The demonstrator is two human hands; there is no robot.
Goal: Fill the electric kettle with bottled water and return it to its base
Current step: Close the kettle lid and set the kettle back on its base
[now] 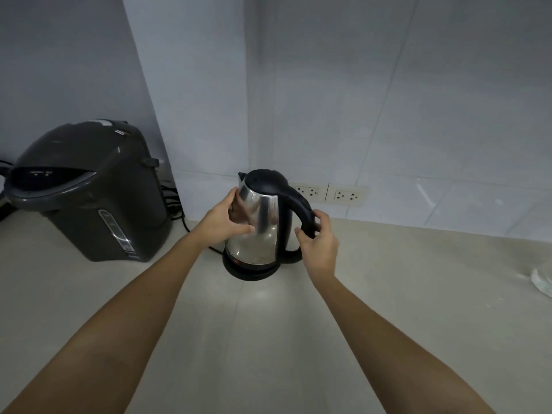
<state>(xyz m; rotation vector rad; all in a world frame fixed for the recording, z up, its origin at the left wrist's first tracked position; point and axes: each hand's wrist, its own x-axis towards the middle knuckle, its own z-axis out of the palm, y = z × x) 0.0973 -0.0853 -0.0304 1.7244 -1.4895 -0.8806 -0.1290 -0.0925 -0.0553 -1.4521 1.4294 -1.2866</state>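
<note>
A steel electric kettle (263,231) with a black lid and black handle stands upright on its round black base (251,271) on the counter, lid closed. My left hand (222,221) rests against the kettle's left side, fingers spread over the steel. My right hand (318,245) curls around the lower part of the black handle. No water bottle shows, apart from a clear plastic thing (542,282) cut off by the right edge.
A large dark grey hot-water dispenser (89,192) stands at the left with black cables behind it. Two wall sockets (328,193) sit just behind the kettle. The pale counter (268,339) stretches toward me.
</note>
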